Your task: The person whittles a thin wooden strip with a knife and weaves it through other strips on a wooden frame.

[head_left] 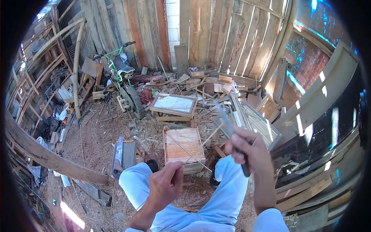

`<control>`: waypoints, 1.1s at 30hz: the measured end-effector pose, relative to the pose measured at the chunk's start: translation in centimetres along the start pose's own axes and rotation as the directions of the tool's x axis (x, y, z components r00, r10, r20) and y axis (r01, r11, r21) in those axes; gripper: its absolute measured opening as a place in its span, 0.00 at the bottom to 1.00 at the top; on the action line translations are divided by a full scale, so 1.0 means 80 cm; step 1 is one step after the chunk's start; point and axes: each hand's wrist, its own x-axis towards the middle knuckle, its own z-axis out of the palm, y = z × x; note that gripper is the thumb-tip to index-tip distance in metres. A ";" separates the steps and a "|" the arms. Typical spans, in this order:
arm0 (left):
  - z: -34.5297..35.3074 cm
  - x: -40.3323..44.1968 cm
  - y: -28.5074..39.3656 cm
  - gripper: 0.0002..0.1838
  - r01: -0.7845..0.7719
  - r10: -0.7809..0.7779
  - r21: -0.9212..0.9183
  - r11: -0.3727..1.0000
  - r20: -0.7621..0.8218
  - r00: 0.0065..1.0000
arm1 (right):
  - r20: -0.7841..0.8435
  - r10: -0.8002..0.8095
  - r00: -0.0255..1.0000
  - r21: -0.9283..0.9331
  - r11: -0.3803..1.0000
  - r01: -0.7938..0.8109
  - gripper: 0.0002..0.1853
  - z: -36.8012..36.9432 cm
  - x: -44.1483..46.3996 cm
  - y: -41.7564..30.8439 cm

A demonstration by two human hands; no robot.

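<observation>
My right hand has its fingers wrapped round the handle of a knife, blade raised. My left hand is curled, thumb pressed to finger, near the wooden box between my legs; I can't tell whether it pinches the thin stick.

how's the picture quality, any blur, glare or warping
Head view: wide-angle curving, dark rounded corners; head view: the knife in the right hand looks slightly blurred; head view: bright light between wall planks, sunlit patches at right.
</observation>
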 end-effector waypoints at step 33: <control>-0.002 -0.001 0.009 0.04 0.063 -0.052 -0.121 0.991 0.091 0.994 | 0.257 0.107 0.960 0.090 0.987 -0.134 0.13 0.008 0.002 0.016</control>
